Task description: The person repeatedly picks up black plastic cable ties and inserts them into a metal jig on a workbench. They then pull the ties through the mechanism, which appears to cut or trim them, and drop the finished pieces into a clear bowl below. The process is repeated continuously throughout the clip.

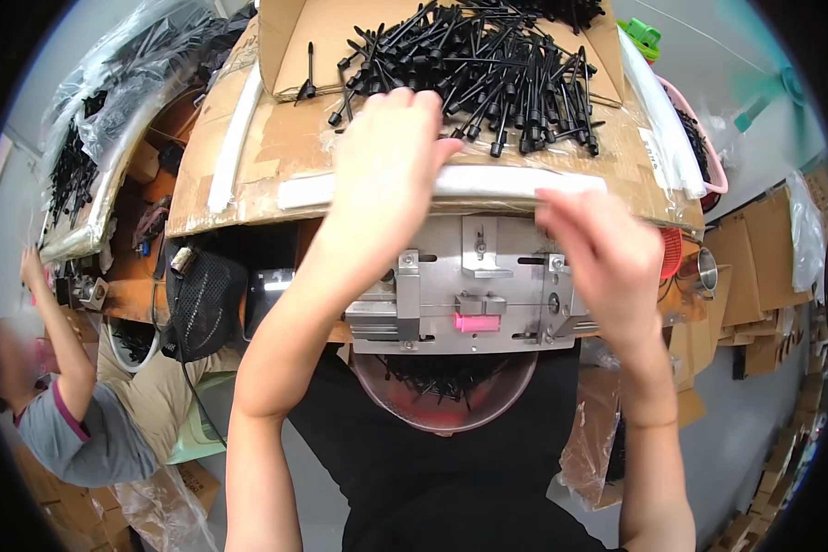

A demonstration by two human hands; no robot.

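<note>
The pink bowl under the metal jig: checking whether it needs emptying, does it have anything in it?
Not empty. The pink bowl holds a loose scatter of black plastic pieces, well below its rim.

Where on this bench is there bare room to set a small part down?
Bare cardboard lies left of the black parts pile, beside the white strip. The front edge is crowded: both hands, left and right, work the white bag above the metal jig.
</note>
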